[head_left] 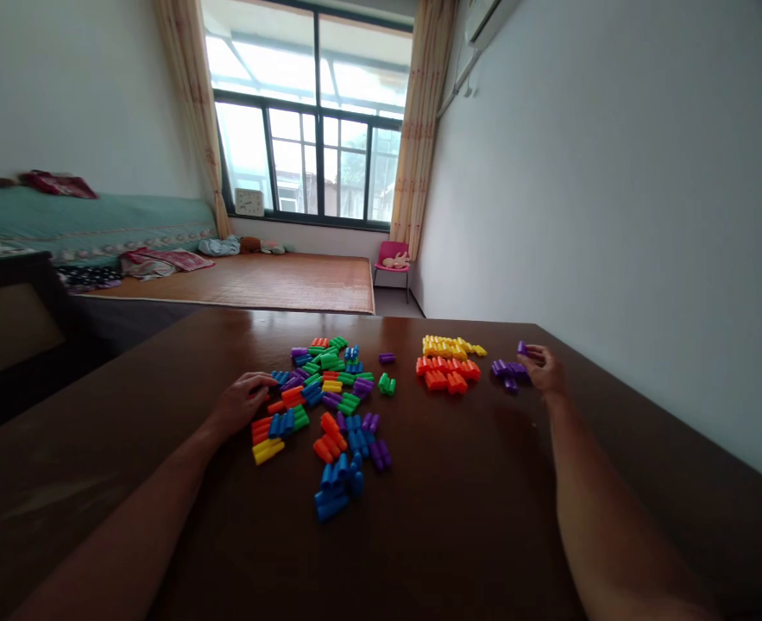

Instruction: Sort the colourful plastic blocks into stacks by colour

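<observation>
The right hand pinches a purple block beside a small purple group; the left hand is at the left edge of the mixed pile, its grip unclear. A yellow group and nearer orange group lie gathered; the five-colour pile is left ungrouped.

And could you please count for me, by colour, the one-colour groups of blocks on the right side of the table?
Yellow group: 1
Orange group: 1
Purple group, beside the right hand: 1
Total: 3 groups
</observation>
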`<state>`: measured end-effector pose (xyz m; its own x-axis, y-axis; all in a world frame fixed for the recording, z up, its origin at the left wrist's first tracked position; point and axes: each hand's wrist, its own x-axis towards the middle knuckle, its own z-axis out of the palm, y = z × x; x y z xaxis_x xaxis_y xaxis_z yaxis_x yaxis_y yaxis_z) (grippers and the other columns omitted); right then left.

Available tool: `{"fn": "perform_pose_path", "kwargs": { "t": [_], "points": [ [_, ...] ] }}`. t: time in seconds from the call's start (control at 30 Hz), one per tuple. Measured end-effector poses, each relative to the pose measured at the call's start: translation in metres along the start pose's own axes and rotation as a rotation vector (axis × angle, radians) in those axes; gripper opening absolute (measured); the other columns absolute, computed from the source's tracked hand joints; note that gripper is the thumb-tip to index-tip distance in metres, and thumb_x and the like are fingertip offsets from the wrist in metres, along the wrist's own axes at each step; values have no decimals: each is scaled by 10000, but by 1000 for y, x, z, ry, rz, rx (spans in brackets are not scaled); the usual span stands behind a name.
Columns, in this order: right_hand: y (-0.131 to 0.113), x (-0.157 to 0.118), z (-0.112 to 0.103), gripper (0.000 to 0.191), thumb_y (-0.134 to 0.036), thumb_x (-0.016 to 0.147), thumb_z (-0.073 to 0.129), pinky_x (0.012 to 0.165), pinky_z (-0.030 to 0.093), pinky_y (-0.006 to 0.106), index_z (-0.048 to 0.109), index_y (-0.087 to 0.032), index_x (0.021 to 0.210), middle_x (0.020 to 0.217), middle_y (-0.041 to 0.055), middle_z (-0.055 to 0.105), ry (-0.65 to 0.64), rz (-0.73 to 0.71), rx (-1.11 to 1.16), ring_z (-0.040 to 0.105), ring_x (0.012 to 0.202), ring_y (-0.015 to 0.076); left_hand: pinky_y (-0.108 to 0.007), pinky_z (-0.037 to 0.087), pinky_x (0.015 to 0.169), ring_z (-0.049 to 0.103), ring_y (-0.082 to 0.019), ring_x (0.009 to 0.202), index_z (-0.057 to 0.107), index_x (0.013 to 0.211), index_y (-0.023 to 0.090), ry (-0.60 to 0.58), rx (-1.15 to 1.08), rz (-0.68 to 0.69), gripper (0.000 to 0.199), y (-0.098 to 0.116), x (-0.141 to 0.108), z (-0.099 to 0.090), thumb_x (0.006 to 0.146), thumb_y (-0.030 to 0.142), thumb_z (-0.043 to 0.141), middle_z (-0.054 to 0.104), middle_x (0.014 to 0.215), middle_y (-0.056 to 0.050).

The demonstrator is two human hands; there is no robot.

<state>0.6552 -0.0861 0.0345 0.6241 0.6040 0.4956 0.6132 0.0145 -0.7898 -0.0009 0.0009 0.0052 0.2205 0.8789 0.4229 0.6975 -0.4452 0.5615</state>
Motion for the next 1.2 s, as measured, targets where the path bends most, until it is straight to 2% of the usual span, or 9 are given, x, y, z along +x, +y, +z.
{"fn": "perform_pose_path", "kwargs": {
  "t": [0.07,0.13,0.3,0.4,0.57,0.8,0.97,1.07,1.2],
  "points": [
    [21,4,-13,492,-490,625,686,580,522,302,661,-170,999,957,130,727,-1,83,22,674,730,212,-386,475,971,615,-255,1044,724,918,202,-10,1,-6,389,-1,0,-1,762,465,483,660,1101,-81],
    [31,5,-21,431,-430,596,714,612,525,308,673,-171,939,898,109,735,-79,124,-15,678,738,215,-382,470,979,614,-256,1048,723,906,207,-12,-2,-14,392,0,0,-2,752,479,486,666,1098,-80],
    [30,1,-30,260,-235,571,744,675,521,309,679,-170,813,743,68,722,-403,283,-217,681,719,215,-376,469,986,612,-260,1058,719,889,230,-6,-5,-38,381,5,-1,-4,729,493,494,671,1101,-69],
    [29,-2,-29,262,-182,567,747,673,521,298,682,-173,821,752,55,719,-486,318,-267,678,715,204,-380,466,990,609,-263,1066,721,885,233,-11,7,-49,392,7,-1,-5,721,507,494,670,1111,-69],
    [25,-6,-27,391,-229,592,757,655,519,280,669,-150,965,841,77,716,-438,229,-279,667,721,183,-380,483,969,617,-267,1048,731,890,222,-18,5,-42,414,7,-1,-6,729,522,496,668,1106,-74],
    [2,-16,-13,487,-616,582,717,607,519,353,653,-165,756,739,97,689,-365,151,-556,643,657,232,-388,465,991,608,-255,1058,722,898,217,-9,-5,-45,376,13,-3,-7,732,471,501,660,1108,-77],
    [23,-16,-4,418,-566,518,753,566,518,371,655,-202,699,641,80,655,-273,13,-580,642,603,247,-384,449,1012,597,-234,1077,711,925,201,103,-12,-111,337,20,-7,-8,732,394,514,651,1109,-75],
    [41,-3,-6,459,-614,458,762,488,489,408,611,-215,629,586,83,605,-213,10,-554,615,533,274,-358,522,883,628,-233,1001,695,985,144,159,-68,-236,359,24,-2,-10,740,334,514,659,1064,-106],
    [30,1,-7,417,-672,648,606,551,476,479,596,-259,707,660,111,594,-32,-77,-525,629,646,342,-316,535,798,641,-215,950,677,1063,128,178,-11,-267,363,31,24,-12,782,257,486,675,1048,-112]
  ]
}}
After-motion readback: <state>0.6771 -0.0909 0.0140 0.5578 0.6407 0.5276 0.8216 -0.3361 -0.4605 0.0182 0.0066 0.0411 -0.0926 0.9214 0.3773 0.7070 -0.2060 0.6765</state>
